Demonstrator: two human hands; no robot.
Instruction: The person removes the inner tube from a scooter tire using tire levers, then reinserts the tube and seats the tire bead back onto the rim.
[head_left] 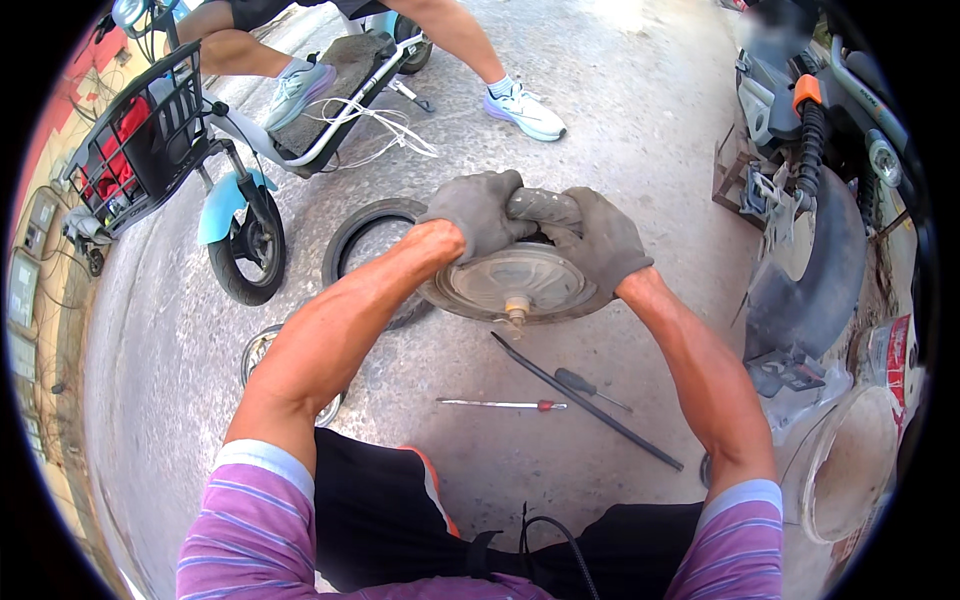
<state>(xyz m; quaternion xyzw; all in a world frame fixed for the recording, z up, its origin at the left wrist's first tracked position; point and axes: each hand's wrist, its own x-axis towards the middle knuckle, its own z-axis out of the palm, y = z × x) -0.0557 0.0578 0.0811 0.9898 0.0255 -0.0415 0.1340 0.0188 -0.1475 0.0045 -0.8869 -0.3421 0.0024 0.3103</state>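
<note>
the left hand [480, 215] and right hand [606, 240] have a closed grip on grey tyre [545, 206] at the wheel's [480, 281] far edge; one loose tyre [337, 252] already lies off, left of the wheel; whether the gripped one is fully seated, i cannot tell.

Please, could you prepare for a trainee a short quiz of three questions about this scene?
1. True or false: the left hand is gloved, but the right hand is bare.
2. Choose: in the picture, the loose black tire lies on which side of the wheel? A) left B) right
3. Fill in: the pale rod on the ground has a ____ end.

Key: 1. False, both are gloved; 2. A; 3. red.
</note>
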